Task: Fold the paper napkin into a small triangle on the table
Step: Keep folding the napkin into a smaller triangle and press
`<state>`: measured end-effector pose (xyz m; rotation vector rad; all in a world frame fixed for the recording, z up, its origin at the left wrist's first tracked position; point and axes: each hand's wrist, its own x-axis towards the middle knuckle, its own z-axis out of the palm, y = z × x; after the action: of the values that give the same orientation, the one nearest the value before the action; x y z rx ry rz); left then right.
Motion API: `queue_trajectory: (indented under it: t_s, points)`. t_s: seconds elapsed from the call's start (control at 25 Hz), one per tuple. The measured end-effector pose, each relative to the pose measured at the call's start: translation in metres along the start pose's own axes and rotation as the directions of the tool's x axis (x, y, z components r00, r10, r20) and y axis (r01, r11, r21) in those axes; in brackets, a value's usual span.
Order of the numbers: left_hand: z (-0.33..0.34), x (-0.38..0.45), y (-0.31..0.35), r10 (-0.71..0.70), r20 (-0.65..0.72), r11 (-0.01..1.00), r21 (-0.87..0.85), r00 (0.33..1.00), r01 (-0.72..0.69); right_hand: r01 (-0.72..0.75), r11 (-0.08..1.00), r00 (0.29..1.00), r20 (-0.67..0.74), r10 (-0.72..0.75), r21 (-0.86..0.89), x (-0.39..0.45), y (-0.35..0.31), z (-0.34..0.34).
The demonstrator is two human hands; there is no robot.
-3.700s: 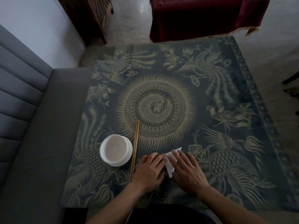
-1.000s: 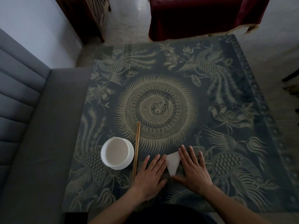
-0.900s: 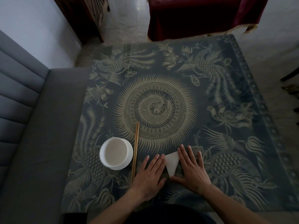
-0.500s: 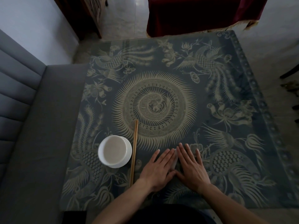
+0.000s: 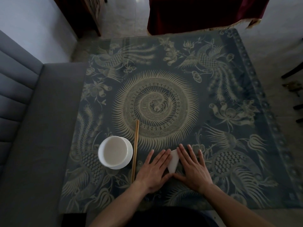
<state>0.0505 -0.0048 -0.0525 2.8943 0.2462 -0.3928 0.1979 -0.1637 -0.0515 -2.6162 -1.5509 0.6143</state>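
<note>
Where half a second ago both palms lay together over the paper, hiding it, now parted. Near the front edge of the patterned table (image 5: 229,89), just right of its midline: left hand (image 5: 155,171) and right hand (image 5: 193,167), flat, palms down, fingers spread wide, gripping nothing, thumb tips nearly meeting. Toward the front left corner, untouched: white bowl (image 5: 115,152), with chopsticks (image 5: 135,149) just beside it. Between the hands, pressed flat on the tabletop, showing again: paper napkin (image 5: 173,161), a small white triangle, point toward the body. Likely the last crease set; task probably done or nearly so.
</note>
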Motion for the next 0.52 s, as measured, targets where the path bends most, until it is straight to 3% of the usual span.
queue_trajectory:
  t_s: [0.32,0.52]
  points:
    - [-0.006,-0.014,-0.003,-0.174,-0.031,0.984,-0.047,0.984,0.172,0.040,0.999,0.999,-0.037,-0.039,0.009,-0.001,-0.001,-0.002]
    - [-0.017,0.004,0.005,0.084,-0.055,0.996,-0.032,0.995,-0.086,0.187,0.981,0.979,-0.068,-0.190,-0.056,-0.005,0.005,-0.004]
